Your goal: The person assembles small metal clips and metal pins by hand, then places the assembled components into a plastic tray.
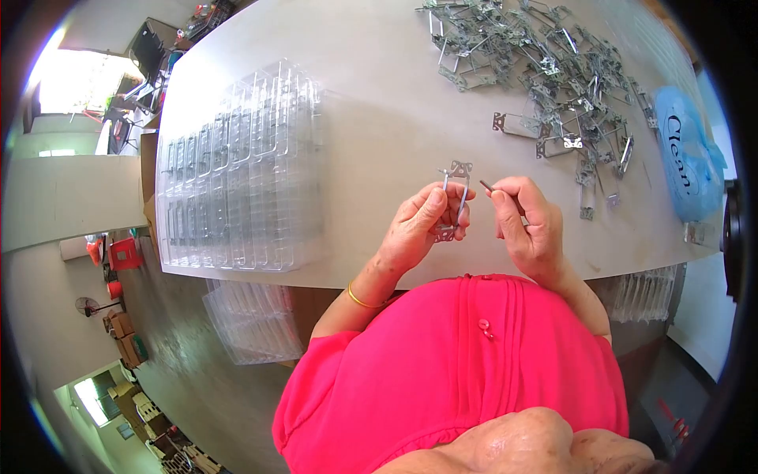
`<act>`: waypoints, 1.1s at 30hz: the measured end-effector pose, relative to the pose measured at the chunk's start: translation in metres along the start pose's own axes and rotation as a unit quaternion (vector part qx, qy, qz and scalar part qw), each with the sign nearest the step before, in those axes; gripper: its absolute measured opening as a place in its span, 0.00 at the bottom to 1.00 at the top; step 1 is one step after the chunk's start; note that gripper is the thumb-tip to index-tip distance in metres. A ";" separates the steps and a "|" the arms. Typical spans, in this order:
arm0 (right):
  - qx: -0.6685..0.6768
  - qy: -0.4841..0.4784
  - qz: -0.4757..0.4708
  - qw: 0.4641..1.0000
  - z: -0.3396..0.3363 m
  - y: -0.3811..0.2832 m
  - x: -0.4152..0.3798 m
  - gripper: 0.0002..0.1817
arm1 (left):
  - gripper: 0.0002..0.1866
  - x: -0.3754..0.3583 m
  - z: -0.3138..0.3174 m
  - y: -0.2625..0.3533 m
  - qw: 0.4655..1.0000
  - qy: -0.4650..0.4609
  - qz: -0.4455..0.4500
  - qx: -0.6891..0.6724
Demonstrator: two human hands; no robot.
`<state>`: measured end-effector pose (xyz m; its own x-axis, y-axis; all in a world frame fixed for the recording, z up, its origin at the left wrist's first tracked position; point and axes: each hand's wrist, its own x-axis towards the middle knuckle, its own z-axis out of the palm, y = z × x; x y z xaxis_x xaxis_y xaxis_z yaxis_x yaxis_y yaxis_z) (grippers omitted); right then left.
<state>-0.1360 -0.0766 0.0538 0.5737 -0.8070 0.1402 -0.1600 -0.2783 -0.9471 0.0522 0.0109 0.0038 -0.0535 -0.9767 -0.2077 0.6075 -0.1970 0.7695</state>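
Observation:
My left hand (418, 223) is closed on a small metal bracket (461, 169), a narrow frame with cut-out plates at both ends. The bracket stands roughly upright between thumb and fingers, partly hidden by them. To its right, my right hand (527, 223) pinches a thin dark rod-like tool (485, 186), its tip pointing toward the bracket but apart from it. Most of the tool is hidden in the fingers. A large heap of similar metal brackets (545, 63) lies at the far right of the table, one loose bracket (517, 124) at its near edge.
Clear plastic trays (237, 174) holding rows of metal parts are stacked on the left of the white table (371, 103). A blue plastic bag (685, 158) marked "Clean" sits at the right edge. More clear trays (257, 320) are below the table's front left edge.

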 end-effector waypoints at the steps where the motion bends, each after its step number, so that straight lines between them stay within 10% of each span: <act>1: -0.004 -0.006 0.002 1.000 0.000 -0.001 0.001 0.03 | 0.29 -0.001 0.002 0.000 1.000 -0.004 -0.005 0.012; 23: 0.011 -0.040 0.008 0.999 0.003 0.001 -0.002 0.04 | 0.26 -0.007 0.007 0.002 0.989 -0.001 0.013 0.145; 33: 0.173 -0.115 0.180 0.962 0.000 0.002 0.001 0.09 | 0.19 -0.010 0.008 0.004 0.928 0.009 0.065 0.366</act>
<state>-0.1361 -0.0782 0.0521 0.7006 -0.6706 -0.2438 -0.1270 0.2191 -0.9674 0.0487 0.0188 0.0142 -0.0003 -0.9960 -0.0898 -0.0929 -0.0893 0.9917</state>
